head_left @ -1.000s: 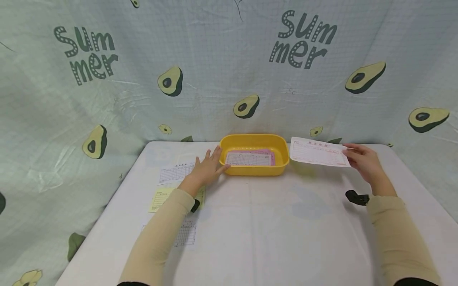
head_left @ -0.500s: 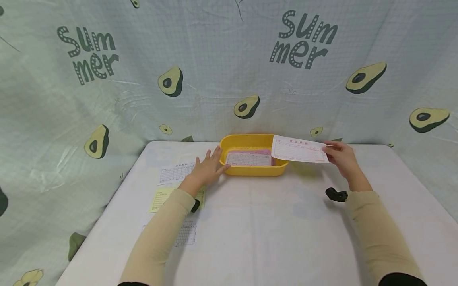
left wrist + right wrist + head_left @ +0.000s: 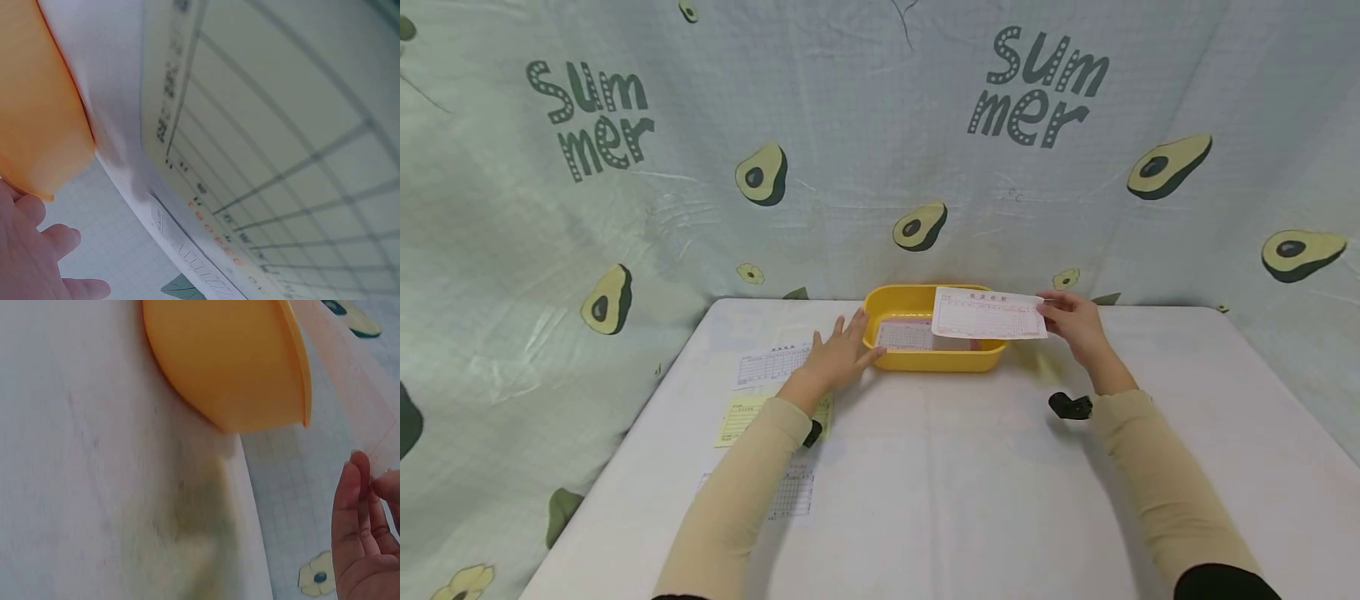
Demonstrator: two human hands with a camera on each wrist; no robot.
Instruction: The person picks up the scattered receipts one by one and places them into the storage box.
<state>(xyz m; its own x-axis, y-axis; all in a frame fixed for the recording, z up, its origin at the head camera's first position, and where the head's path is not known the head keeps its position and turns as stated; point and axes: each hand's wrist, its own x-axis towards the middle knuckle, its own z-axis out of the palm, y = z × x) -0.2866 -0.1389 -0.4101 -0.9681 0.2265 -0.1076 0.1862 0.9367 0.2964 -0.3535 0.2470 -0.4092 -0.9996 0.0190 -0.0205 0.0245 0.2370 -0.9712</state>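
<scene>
My right hand (image 3: 1072, 325) pinches the right edge of a white printed form with red lines (image 3: 988, 313). The sheet overlaps the right part of a yellow plastic basin (image 3: 940, 360) at the table's back edge. In the right wrist view thumb and fingers meet on the sheet's (image 3: 356, 381) corner beside the basin wall (image 3: 225, 369). My left hand (image 3: 835, 358) rests with spread fingers against the basin's left rim. Inside the basin lies a white gridded form (image 3: 904, 335) over pink paper, partly hidden by the held sheet.
Left of the basin, a white form (image 3: 767, 367), a yellow form (image 3: 741, 417) and another gridded form (image 3: 793, 492) lie on the white table (image 3: 985, 500), partly under my left arm. A curtain with avocado prints (image 3: 850, 125) hangs right behind the table.
My right hand has moved left with the printed form, bringing it from beside the basin to above the basin's right part. The left hand has stayed at the rim.
</scene>
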